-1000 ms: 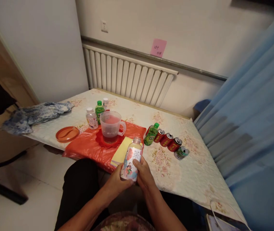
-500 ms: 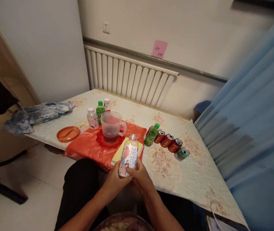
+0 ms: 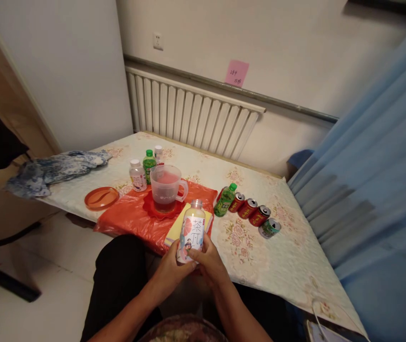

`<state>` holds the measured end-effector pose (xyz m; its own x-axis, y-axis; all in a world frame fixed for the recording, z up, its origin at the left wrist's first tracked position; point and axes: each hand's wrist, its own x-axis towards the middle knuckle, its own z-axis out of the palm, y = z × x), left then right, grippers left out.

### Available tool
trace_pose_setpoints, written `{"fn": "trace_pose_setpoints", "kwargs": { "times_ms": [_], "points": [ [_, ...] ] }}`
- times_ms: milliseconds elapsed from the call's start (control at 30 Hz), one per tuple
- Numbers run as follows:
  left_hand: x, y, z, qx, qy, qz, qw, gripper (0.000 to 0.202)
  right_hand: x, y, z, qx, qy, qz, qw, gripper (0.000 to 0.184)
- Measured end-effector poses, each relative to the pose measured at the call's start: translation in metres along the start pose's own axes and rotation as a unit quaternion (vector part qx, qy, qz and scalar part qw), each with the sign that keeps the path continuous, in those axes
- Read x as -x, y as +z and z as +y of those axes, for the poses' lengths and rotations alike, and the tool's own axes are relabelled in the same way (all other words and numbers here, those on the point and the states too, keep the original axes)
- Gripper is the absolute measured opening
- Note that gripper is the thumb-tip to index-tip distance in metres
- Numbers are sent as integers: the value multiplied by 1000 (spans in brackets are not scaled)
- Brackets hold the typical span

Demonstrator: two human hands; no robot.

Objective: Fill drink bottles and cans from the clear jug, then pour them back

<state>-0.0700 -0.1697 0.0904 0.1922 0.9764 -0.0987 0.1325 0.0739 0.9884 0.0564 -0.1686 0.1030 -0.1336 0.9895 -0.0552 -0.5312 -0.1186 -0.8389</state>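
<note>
Both hands hold a bottle (image 3: pixel 191 232) upright between them, just off the near edge of the table (image 3: pixel 288 256) and above the person's lap. The left hand (image 3: pixel 169 268) is closed around the bottle's lower left side and base. The right hand (image 3: pixel 210 263) grips the lower right side, its thumb laid across the front of the label. The fingertips of the two hands nearly meet under the bottle. The bottle has a pale label with a pink circle, dark characters and a small figure, and its neck rises clear of both hands. Whether it has a cap on cannot be told. Just behind it a yellow pad (image 3: pixel 175 227) lies at the table edge, partly on a red sheet (image 3: pixel 128 213) that hangs over the edge. On that sheet a clear jug (image 3: pixel 165 187) with pink liquid stands on a red saucer (image 3: pixel 149 206), its handle to the right. Left of the sheet lies an orange plate (image 3: pixel 101 198). Behind the jug stand three small bottles (image 3: pixel 138 175), one with a green cap. To the right of the sheet a green bottle (image 3: pixel 224 199) lies on its side, with four cans (image 3: pixel 248 207) in a row beside it, three red and the nearest green, all well apart from the hands. A blue cloth (image 3: pixel 53 171) lies crumpled on the far left corner. A radiator (image 3: pixel 188 114) runs along the wall behind, a pink note (image 3: pixel 236 73) is stuck above it, and a blue curtain (image 3: pixel 384 190) hangs on the right.
</note>
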Motion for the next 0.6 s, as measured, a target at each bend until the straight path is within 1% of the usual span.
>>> {"fn": "trace_pose_setpoints", "kwargs": {
  "times_ms": [133,333,467,600],
  "points": [
    [1,0,-1,16,-1,-16,1000,63,0,0,-2,7,-2,14,1000,56],
    [4,1,0,15,5,-19,1000,61,2,-3,2,4,-11,28,1000,55],
    [4,2,-1,35,-4,-27,999,65,0,-10,6,13,-6,13,1000,56],
    [5,3,-5,34,5,-47,998,63,-5,-19,4,12,-26,33,999,51]
  ]
}}
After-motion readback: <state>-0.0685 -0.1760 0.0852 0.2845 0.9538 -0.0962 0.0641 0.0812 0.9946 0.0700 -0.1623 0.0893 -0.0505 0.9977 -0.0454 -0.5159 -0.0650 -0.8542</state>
